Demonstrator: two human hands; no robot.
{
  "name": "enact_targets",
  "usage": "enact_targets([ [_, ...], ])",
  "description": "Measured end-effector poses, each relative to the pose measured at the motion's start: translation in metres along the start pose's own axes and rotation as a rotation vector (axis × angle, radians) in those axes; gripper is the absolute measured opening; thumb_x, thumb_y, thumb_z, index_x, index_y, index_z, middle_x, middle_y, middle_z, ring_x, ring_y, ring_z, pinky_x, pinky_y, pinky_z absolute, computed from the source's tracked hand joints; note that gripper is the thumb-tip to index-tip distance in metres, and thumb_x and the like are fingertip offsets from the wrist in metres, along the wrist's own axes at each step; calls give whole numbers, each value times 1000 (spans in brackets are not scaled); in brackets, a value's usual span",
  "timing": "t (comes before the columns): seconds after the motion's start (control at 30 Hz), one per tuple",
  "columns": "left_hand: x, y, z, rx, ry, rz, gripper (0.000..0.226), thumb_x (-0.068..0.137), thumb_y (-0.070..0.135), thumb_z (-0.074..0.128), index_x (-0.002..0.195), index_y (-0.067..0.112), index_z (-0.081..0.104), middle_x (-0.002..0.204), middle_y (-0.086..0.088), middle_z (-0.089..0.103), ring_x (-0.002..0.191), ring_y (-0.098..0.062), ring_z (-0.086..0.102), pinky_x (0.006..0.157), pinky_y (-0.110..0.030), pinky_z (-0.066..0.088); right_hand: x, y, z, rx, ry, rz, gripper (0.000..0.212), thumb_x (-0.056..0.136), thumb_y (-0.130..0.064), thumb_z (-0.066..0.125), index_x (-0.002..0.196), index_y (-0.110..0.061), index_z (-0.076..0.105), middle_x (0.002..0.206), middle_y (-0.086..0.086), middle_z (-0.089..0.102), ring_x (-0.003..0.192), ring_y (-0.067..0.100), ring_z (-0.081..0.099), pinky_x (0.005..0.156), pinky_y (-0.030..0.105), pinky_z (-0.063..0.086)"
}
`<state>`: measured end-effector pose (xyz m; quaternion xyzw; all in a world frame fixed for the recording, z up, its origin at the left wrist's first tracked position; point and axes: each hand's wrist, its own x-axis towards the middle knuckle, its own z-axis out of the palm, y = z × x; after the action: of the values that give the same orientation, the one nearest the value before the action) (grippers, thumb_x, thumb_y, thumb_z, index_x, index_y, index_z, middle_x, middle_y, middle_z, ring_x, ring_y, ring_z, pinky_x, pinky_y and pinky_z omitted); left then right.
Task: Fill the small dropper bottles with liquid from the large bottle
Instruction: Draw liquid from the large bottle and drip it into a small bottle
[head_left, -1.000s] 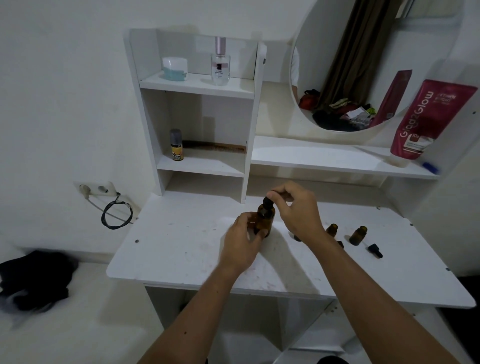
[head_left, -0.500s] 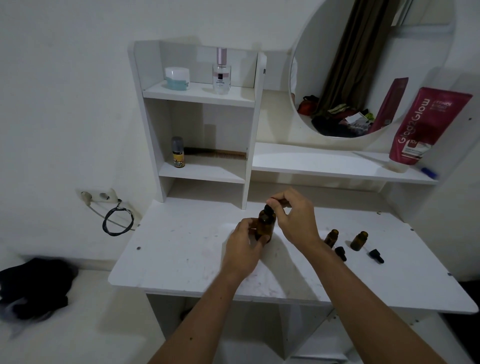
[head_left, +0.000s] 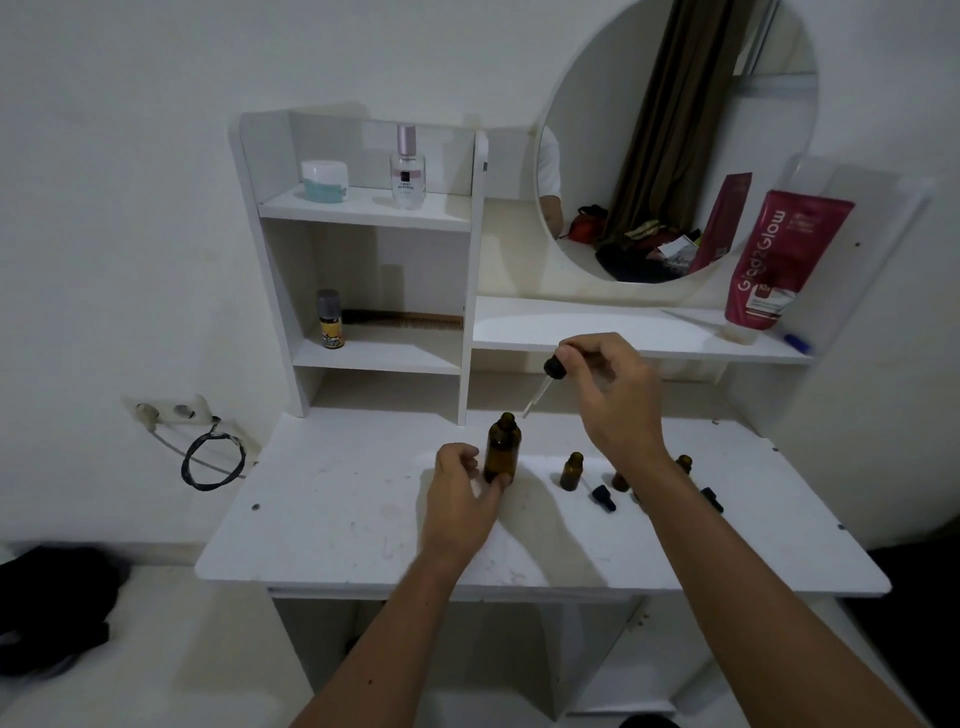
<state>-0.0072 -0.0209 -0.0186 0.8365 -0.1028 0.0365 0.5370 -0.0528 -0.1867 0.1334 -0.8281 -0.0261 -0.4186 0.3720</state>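
The large amber bottle (head_left: 502, 448) stands upright and uncapped on the white bench (head_left: 332, 525), about midway between its left and right edges and somewhat nearer the back edge than the front; the left hand (head_left: 460, 499) grasps it low down, thumb and fingers curled round its base. The right hand (head_left: 605, 395) is raised above the bench, its fingertips pinching the black bulb of the dropper (head_left: 545, 382); the glass pipette slants down and to the left, its tip just beside the mouth of the large bottle and outside it.

To the right of the large bottle stands a row of small amber bottles, all uncapped; the first small bottle (head_left: 571, 471) is in full view, the second small bottle (head_left: 619, 480) is mostly hidden behind the right wrist, and the third small bottle (head_left: 684, 462) shows only its neck past the forearm. A black dropper cap (head_left: 602, 497) lies on the bench just in front of the first small bottle; another black cap (head_left: 711, 499) lies near the right forearm, towards the right edge.

Behind the back edge rises a white shelf unit (head_left: 363, 213) holding a pale jar (head_left: 324, 180) and a clear spray bottle (head_left: 408, 166) on top, and a small yellow-labelled bottle (head_left: 331, 326) below; a red tube (head_left: 779, 260) leans beside the round mirror (head_left: 675, 140).
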Motion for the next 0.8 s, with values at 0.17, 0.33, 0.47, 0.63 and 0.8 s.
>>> enact_targets([
  [0.17,-18,5,11,-50,37,33,37,85,36,82,106,27,53,92,11,63,80,-8,62,66,-14,51,-16,17,-29,-2,55,68,8,99,-15,70,105,-11,75,95,-4,73,89,-2,67,82,10,50],
  [0.33,-34,23,41,-181,-67,66,33,88,31,80,114,24,61,98,8,67,88,-9,65,79,-22,58,-32,40,-48,-27,71,136,9,99,-20,70,104,-14,75,93,-5,74,89,6,70,84,20,55],
  [0.47,-34,37,69,-190,-122,77,52,87,33,80,132,22,56,127,8,62,114,-7,59,99,-25,52,-39,50,-51,-31,64,143,10,99,-19,70,106,-13,75,94,-2,75,90,4,70,84,18,55],
  [0.63,-14,38,87,-85,-103,74,61,89,33,78,141,23,48,140,5,55,126,-12,54,107,-30,48,-38,56,-50,-21,65,122,7,99,-14,70,102,-11,75,91,-4,74,88,0,70,82,11,51],
  [0.8,-1,37,93,-61,-126,99,51,91,26,77,137,19,56,133,5,63,119,-9,60,103,-29,52,-38,69,-43,-31,46,103,8,100,-14,69,101,-9,75,89,-1,76,86,5,72,81,12,52],
])
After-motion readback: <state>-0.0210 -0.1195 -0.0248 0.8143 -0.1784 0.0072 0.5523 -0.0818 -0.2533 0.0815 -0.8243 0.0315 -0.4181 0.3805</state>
